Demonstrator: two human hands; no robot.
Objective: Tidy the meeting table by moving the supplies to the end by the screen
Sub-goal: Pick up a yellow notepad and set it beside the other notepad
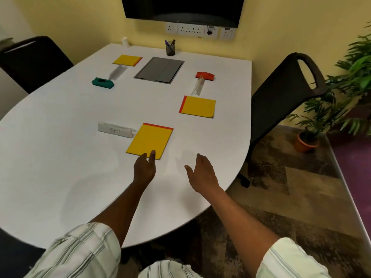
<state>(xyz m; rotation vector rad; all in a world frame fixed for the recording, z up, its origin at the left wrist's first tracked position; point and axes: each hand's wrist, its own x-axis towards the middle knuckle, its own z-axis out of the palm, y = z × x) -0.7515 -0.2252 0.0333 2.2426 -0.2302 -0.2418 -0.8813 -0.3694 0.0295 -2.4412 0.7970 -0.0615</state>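
Observation:
Three yellow notepads lie on the white table [60,157]: a near one [149,140], one to the right [197,106], one far left [127,60]. A name card marked SIGMA [115,129] sits left of the near pad; two more cards [118,71] [198,86] stand further back. A green holder [102,82] and a red holder [205,75] flank a grey hatch [159,70]. A pen cup [170,48] stands below the screen [182,10]. My left hand [145,167] is open, fingertips over the near pad's front edge. My right hand [201,173] hovers open over bare table.
Black chairs stand at the left [34,59] and right [285,93] of the table. A potted plant [313,129] sits on the floor at right. A white bottle [125,41] stands at the far left corner. Wall sockets [198,30] run under the screen.

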